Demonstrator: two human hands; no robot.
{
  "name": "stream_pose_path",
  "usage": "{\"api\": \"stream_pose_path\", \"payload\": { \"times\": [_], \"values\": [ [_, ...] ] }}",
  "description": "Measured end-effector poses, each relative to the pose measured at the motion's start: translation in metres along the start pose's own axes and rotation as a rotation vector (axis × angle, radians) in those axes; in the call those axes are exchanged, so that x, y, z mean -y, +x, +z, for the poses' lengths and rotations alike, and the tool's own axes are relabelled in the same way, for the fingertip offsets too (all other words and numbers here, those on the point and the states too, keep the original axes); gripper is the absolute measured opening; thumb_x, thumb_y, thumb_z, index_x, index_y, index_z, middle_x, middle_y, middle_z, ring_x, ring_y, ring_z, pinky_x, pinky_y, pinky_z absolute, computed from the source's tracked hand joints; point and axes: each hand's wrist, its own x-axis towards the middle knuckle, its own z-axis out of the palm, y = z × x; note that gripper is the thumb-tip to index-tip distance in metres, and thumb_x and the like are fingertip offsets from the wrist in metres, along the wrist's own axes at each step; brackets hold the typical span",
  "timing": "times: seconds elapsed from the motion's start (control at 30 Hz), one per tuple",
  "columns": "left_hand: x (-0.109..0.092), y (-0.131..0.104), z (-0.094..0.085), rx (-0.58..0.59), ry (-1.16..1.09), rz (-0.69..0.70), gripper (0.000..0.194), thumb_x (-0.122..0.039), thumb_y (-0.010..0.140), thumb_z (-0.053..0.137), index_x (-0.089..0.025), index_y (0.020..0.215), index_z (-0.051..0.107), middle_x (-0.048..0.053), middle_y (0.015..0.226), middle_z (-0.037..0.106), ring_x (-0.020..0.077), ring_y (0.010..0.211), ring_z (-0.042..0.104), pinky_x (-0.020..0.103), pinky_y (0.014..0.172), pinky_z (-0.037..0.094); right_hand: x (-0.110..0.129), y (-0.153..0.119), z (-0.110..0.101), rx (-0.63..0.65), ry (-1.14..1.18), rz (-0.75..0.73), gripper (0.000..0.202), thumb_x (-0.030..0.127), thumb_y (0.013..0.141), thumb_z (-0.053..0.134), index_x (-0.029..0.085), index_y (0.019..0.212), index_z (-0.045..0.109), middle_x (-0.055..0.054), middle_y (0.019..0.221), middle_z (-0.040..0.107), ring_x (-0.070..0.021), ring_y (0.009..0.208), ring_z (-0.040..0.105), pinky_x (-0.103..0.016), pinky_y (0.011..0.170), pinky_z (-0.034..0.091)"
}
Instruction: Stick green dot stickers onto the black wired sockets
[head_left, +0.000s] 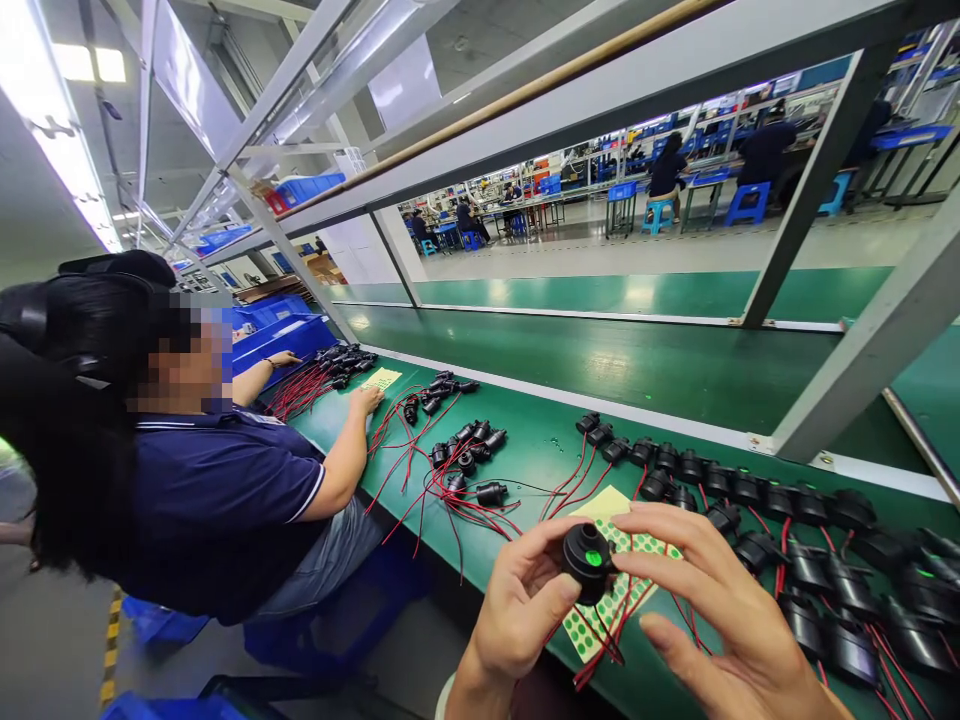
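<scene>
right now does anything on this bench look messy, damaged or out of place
Nothing looks damaged or spilled. The black parts on the right sit in fairly neat rows, while the ones further left lie loose with red wires tangled across the green bench. The left hand holds one part bearing a green dot; the right hand touches it.

We are showing 2 bare hands at the bottom of the view, wearing no gloves, rings or watch. Our left hand is showing short, plain, unpainted nails, and our right hand is showing the same on its thumb. We are wearing a pale, whitish sleeve whose edge is just peeking in at the left forearm.
</scene>
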Motion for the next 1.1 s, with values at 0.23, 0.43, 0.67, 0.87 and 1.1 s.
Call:
{"api": "stream_pose_path", "payload": {
  "times": [0.23, 0.43, 0.67, 0.87, 1.1],
  "values": [
    [-0.007, -0.001, 0.004, 0.053, 0.034, -0.022, 0.037, -0.024, 0.088, 0.069, -0.024, 0.124, 0.067, 0.009, 0.123, 0.071, 0.0230, 0.113, 0.066, 0.028, 0.098, 0.051, 0.002, 0.006, 0.009, -0.001, -0.034, -0.047, 0.019, 0.025, 0.098, 0.054, 0.016, 0.110, 0.064, -0.013, 0.119, 0.063, -0.0229, 0.116, 0.058, -0.036, 0.097, 0.052],
    [-0.008, -0.004, 0.007, -0.043, 0.246, 0.055, 0.035, -0.022, 0.089, 0.066, -0.021, 0.124, 0.067, 0.011, 0.122, 0.070, 0.0252, 0.113, 0.066, 0.033, 0.100, 0.051, 0.003, 0.001, 0.019, -0.067, 0.047, 0.051, 0.017, 0.023, 0.095, 0.056, 0.019, 0.110, 0.063, -0.011, 0.114, 0.067, -0.0245, 0.112, 0.062, -0.039, 0.093, 0.055],
    [-0.008, -0.004, 0.007, -0.079, 0.283, 0.063, 0.034, -0.023, 0.090, 0.065, -0.022, 0.124, 0.066, 0.009, 0.118, 0.070, 0.0227, 0.110, 0.067, 0.028, 0.096, 0.053, -0.003, -0.006, 0.009, 0.037, 0.297, 0.284, 0.027, 0.043, 0.102, 0.046, 0.028, 0.116, 0.063, -0.007, 0.126, 0.065, -0.0228, 0.114, 0.065, -0.035, 0.092, 0.058],
    [-0.010, -0.005, 0.007, -0.060, 0.245, 0.051, 0.035, -0.023, 0.088, 0.068, -0.022, 0.123, 0.067, 0.010, 0.120, 0.070, 0.0242, 0.110, 0.067, 0.030, 0.097, 0.052, 0.004, -0.004, 0.007, -0.001, 0.061, 0.100, 0.021, 0.035, 0.099, 0.053, 0.024, 0.112, 0.066, -0.009, 0.121, 0.066, -0.0228, 0.117, 0.062, -0.037, 0.099, 0.053],
    [-0.010, -0.004, 0.011, -0.020, 0.193, 0.032, 0.034, -0.022, 0.088, 0.068, -0.026, 0.122, 0.068, 0.008, 0.119, 0.071, 0.0238, 0.111, 0.067, 0.030, 0.098, 0.052, 0.001, -0.002, 0.011, -0.011, 0.251, 0.224, 0.011, 0.030, 0.096, 0.057, 0.026, 0.102, 0.066, -0.007, 0.113, 0.069, -0.0228, 0.111, 0.065, -0.033, 0.091, 0.057]
  ]
}}
